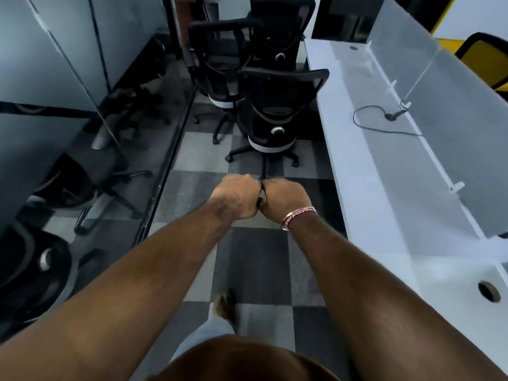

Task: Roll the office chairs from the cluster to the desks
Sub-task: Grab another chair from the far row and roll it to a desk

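Three black mesh office chairs stand clustered ahead in the aisle. The nearest chair faces away from me beside the white desk. A second chair stands behind it to the left, and a third chair is farthest back. My left hand and my right hand are stretched out in front of me as fists, knuckles pressed together, holding nothing. They hover over the carpet, short of the nearest chair's wheeled base.
A glass partition runs along the left, with more chairs behind it. The long white desk on the right carries frosted divider panels and a loose black cable. A yellow chair stands beyond the dividers. Checkered grey carpet covers the aisle.
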`<control>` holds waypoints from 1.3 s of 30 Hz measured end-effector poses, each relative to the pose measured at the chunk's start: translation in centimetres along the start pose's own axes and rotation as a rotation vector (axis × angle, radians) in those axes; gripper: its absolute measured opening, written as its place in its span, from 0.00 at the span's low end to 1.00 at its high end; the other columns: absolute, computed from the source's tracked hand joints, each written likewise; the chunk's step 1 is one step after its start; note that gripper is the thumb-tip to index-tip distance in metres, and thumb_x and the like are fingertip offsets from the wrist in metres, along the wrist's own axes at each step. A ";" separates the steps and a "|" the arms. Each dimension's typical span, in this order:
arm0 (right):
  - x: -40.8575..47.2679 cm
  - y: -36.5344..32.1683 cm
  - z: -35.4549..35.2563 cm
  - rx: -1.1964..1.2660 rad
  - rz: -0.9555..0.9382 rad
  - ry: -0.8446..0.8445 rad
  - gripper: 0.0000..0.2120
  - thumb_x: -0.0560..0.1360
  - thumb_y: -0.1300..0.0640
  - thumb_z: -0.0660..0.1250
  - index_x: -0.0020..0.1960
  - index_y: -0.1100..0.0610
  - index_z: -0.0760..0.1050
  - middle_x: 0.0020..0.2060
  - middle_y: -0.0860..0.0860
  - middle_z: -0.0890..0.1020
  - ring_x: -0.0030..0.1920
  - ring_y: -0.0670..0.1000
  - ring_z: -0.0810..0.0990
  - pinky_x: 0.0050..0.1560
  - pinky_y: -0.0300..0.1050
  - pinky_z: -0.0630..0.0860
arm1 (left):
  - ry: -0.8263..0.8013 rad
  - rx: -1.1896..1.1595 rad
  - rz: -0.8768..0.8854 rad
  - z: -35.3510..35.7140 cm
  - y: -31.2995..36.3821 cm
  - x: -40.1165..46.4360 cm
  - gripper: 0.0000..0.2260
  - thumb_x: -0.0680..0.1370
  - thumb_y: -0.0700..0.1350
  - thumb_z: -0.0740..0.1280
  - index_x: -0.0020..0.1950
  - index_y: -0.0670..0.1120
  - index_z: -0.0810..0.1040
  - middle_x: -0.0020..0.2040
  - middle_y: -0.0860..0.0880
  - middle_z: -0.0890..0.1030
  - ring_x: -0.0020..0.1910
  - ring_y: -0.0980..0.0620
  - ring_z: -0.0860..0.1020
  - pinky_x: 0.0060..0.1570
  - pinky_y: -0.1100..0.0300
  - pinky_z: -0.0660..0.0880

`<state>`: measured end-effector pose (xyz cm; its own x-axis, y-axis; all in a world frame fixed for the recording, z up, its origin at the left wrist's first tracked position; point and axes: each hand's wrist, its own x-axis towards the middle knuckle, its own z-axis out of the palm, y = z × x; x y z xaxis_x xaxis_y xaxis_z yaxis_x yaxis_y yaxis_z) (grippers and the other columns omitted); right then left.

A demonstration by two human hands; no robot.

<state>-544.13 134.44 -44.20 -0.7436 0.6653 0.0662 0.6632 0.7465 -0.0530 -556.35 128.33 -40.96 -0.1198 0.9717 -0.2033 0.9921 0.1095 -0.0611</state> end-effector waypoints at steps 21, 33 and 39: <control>46.9 24.8 3.3 -0.035 0.204 0.049 0.11 0.73 0.49 0.67 0.51 0.55 0.78 0.46 0.53 0.83 0.48 0.58 0.82 0.40 0.48 0.73 | 0.031 0.042 0.068 -8.8 -12.6 53.0 0.10 0.83 0.42 0.64 0.61 0.44 0.81 0.60 0.45 0.83 0.60 0.44 0.82 0.52 0.55 0.77; 67.1 41.5 8.7 0.013 0.137 -0.037 0.18 0.69 0.54 0.70 0.56 0.59 0.75 0.50 0.56 0.80 0.50 0.59 0.79 0.50 0.52 0.77 | 0.023 -0.007 0.146 -9.1 -14.0 79.1 0.25 0.76 0.54 0.74 0.68 0.46 0.74 0.62 0.48 0.77 0.62 0.47 0.78 0.58 0.52 0.78; 71.2 44.3 12.2 -0.056 0.123 -0.222 0.12 0.71 0.52 0.66 0.52 0.55 0.79 0.47 0.53 0.83 0.49 0.57 0.81 0.47 0.49 0.76 | -0.172 -0.105 0.157 -5.5 -14.3 85.6 0.16 0.77 0.53 0.73 0.62 0.48 0.80 0.58 0.48 0.82 0.58 0.45 0.82 0.52 0.52 0.79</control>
<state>-568.69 214.94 -53.96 -0.6531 0.7407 -0.1575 0.7491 0.6624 0.0090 -580.59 211.08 -52.14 0.0401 0.9298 -0.3658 0.9964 -0.0098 0.0842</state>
